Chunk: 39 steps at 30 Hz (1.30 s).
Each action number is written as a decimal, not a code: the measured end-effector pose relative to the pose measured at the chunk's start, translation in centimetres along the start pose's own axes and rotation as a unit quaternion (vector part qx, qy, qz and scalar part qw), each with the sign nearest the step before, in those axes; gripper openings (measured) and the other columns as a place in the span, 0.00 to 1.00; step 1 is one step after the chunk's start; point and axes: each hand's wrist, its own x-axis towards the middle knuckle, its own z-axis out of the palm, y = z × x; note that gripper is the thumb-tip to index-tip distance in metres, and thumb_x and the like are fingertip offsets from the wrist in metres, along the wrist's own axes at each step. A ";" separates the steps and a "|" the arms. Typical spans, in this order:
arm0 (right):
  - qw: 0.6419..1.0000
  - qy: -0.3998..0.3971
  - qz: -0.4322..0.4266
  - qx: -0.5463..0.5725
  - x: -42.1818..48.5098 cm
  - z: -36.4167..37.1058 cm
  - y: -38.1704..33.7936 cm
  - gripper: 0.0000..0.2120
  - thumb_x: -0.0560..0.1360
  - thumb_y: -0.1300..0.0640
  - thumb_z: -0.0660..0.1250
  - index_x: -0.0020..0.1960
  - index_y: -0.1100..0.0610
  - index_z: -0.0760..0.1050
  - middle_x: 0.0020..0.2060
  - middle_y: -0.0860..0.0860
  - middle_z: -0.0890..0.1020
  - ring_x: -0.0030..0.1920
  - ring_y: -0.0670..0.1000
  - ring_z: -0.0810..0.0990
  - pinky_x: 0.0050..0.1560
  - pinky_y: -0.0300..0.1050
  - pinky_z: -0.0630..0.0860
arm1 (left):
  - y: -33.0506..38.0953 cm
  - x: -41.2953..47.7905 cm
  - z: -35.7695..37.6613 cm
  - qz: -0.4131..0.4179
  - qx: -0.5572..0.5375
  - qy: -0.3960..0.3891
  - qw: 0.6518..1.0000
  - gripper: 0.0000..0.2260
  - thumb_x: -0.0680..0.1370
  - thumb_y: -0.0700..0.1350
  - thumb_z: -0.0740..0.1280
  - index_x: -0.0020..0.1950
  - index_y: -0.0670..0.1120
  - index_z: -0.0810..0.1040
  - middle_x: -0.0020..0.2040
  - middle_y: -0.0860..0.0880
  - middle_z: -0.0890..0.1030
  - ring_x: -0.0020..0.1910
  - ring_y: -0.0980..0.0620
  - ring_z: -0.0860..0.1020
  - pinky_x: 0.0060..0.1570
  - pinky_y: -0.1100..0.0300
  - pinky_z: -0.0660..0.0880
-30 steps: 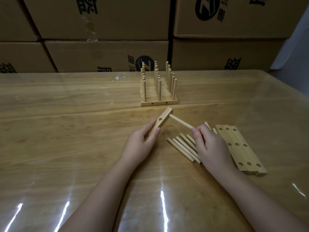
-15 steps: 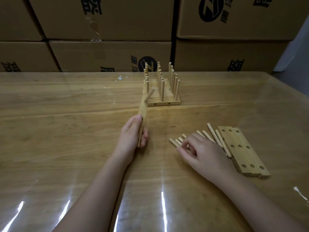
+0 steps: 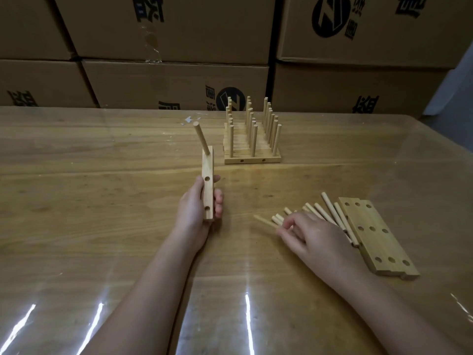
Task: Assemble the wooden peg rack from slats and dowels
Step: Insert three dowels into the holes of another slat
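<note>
One finished rack (image 3: 252, 147) stood near the table's (image 3: 102, 201) far edge. Three spare slats (image 3: 376, 234) lay flat, side by side, toward the right edge, touching a pile of loose dowels (image 3: 325, 213), their number partly hidden. The left hand (image 3: 194, 213) gripped one slat (image 3: 207, 175) carrying a single dowel (image 3: 201, 138). The right hand's (image 3: 314, 239) curled fingertips touched the pile; whether they pinched a dowel could not be told.

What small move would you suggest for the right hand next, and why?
Probably pinch one of the loose dowels and carry it to the slat. The left hand grips that slat with only one seated dowel, and the right hand hovers at the pile, fingers curled.
</note>
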 end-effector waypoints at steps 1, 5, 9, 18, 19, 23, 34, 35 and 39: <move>0.999 0.031 0.003 0.040 0.0 -0.1 0.1 0.08 0.74 0.48 0.64 0.47 0.52 0.76 0.30 0.41 0.71 0.31 0.42 0.71 0.30 0.35 0.68 | 0.0 0.0 -0.1 -0.005 -0.003 -0.002 1.000 0.18 0.84 0.51 0.52 0.54 0.42 0.77 0.28 0.49 0.74 0.23 0.54 0.69 0.22 0.63 0.67; 0.963 0.113 0.073 0.233 -0.1 -0.3 0.2 0.07 0.72 0.61 0.68 0.44 0.50 0.72 0.30 0.44 0.74 0.33 0.40 0.74 0.31 0.30 0.69 | 0.1 -0.1 -0.1 -0.009 -0.004 -0.028 1.000 0.18 0.84 0.51 0.52 0.56 0.41 0.75 0.30 0.48 0.77 0.25 0.53 0.73 0.24 0.63 0.71; 0.879 0.091 0.168 0.436 0.4 -0.7 0.3 0.06 0.74 0.63 0.66 0.44 0.54 0.72 0.35 0.51 0.82 0.34 0.46 0.79 0.35 0.36 0.76 | 0.4 -0.7 0.4 -0.008 0.039 -0.074 0.996 0.17 0.84 0.51 0.50 0.56 0.41 0.74 0.32 0.46 0.80 0.26 0.53 0.75 0.26 0.63 0.72; 0.813 0.072 0.177 0.550 0.7 -1.5 -0.1 0.05 0.73 0.67 0.66 0.48 0.62 0.73 0.43 0.56 0.84 0.35 0.52 0.82 0.35 0.40 0.79 | 0.1 -1.5 1.2 -0.039 0.075 -0.163 0.983 0.19 0.83 0.52 0.51 0.64 0.41 0.73 0.33 0.47 0.78 0.24 0.55 0.69 0.26 0.64 0.66; 0.811 0.069 0.176 0.554 0.7 -1.5 -0.2 0.05 0.73 0.67 0.66 0.48 0.62 0.74 0.43 0.56 0.84 0.35 0.52 0.82 0.35 0.40 0.79 | 0.0 -1.7 1.3 -0.045 0.073 -0.175 0.981 0.19 0.83 0.52 0.52 0.64 0.42 0.73 0.34 0.47 0.78 0.25 0.55 0.69 0.27 0.64 0.67; 0.810 0.070 0.179 0.554 0.7 -1.4 -0.1 0.05 0.72 0.64 0.68 0.48 0.60 0.77 0.39 0.55 0.84 0.33 0.49 0.80 0.34 0.37 0.77 | -0.6 -2.5 2.3 -0.072 0.047 -0.217 0.972 0.20 0.79 0.53 0.56 0.63 0.42 0.73 0.37 0.46 0.80 0.30 0.54 0.75 0.30 0.64 0.72; 0.823 0.033 0.179 0.538 0.6 -1.1 0.0 0.08 0.67 0.50 0.68 0.45 0.49 0.81 0.32 0.48 0.81 0.31 0.44 0.76 0.35 0.34 0.75 | -0.8 -2.5 1.9 -0.122 0.042 -0.312 0.941 0.20 0.73 0.48 0.68 0.60 0.39 0.71 0.51 0.41 0.83 0.48 0.42 0.83 0.34 0.59 0.81; 0.825 0.029 0.176 0.536 0.6 -1.1 0.1 0.08 0.67 0.50 0.68 0.45 0.49 0.81 0.32 0.48 0.80 0.31 0.44 0.76 0.34 0.34 0.75 | -0.9 -2.4 1.9 -0.121 0.042 -0.310 0.942 0.21 0.72 0.48 0.69 0.60 0.39 0.71 0.51 0.41 0.83 0.48 0.43 0.83 0.35 0.60 0.81; 0.848 0.019 0.146 0.509 0.6 -1.2 0.0 0.08 0.69 0.50 0.67 0.46 0.45 0.82 0.31 0.46 0.79 0.32 0.44 0.75 0.35 0.34 0.73 | -0.8 -2.4 1.9 -0.111 0.036 -0.295 0.948 0.22 0.70 0.48 0.70 0.59 0.40 0.72 0.48 0.41 0.84 0.46 0.45 0.84 0.35 0.60 0.81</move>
